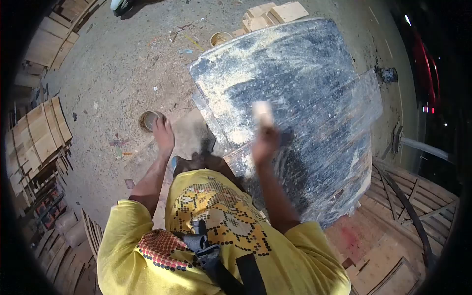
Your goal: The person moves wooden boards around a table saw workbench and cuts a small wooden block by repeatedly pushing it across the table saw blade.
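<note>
My left hand (164,134) is low over the ground on the left, its fingers closed over the near rim of a small round tub (143,121). The tub's inner wall looks stained brown. My right hand (265,144) grips a pale, block-ended tool (263,111), smeared by motion, so its exact kind does not show. It is over a large dark board (305,93) streaked with pale powder or residue. Whether the tool touches the board I cannot tell.
Stacked wooden blocks (282,14) and a second round tub (221,39) are beyond the board's far edge. Wooden planks and panels (39,135) line the left. At right are a slatted wooden frame (418,189) and a dark cylinder (388,75). Sawdust-like debris (157,73) covers the ground.
</note>
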A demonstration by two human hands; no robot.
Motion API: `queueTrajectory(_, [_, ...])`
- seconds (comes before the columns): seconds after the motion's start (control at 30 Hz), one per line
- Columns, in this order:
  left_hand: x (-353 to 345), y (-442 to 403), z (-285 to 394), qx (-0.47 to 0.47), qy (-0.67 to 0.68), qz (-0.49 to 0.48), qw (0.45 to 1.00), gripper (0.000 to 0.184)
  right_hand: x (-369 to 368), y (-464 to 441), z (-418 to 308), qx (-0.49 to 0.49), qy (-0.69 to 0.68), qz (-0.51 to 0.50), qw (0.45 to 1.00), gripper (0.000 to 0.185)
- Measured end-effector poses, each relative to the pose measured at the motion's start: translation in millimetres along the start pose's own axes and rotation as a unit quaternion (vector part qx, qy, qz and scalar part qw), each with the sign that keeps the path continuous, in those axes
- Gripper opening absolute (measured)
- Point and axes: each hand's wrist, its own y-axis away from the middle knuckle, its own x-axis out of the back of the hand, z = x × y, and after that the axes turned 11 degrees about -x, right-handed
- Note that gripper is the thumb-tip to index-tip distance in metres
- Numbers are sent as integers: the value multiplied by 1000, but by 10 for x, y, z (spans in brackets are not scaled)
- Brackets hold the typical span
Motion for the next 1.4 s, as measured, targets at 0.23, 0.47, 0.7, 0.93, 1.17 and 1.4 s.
queueTrajectory(0.23, [147,1248,-526,125,3,-263,957,52,-184,-294,-706,55,356,-246,900,62])
queueTrajectory(0.47, [567,1010,-475,201,106,-259,939,50,-384,-1683,-543,-46,304,-159,938,69])
queueTrajectory(0.7, [572,1411,-1169,326,80,-154,929,55,-175,-23,-1139,86,299,-252,916,65])
queueTrajectory(0.93, [787,1711,-944,331,73,-218,915,57,-714,-1963,-509,44,332,-107,936,67])
queueTrajectory(1.17, [1007,1915,-890,352,160,-86,918,48,-1480,-1776,-999,83,264,-84,957,51])
queueTrajectory(1.4, [1103,2321,-1017,442,164,-156,868,51,-1003,-2039,-505,105,257,-198,940,56])
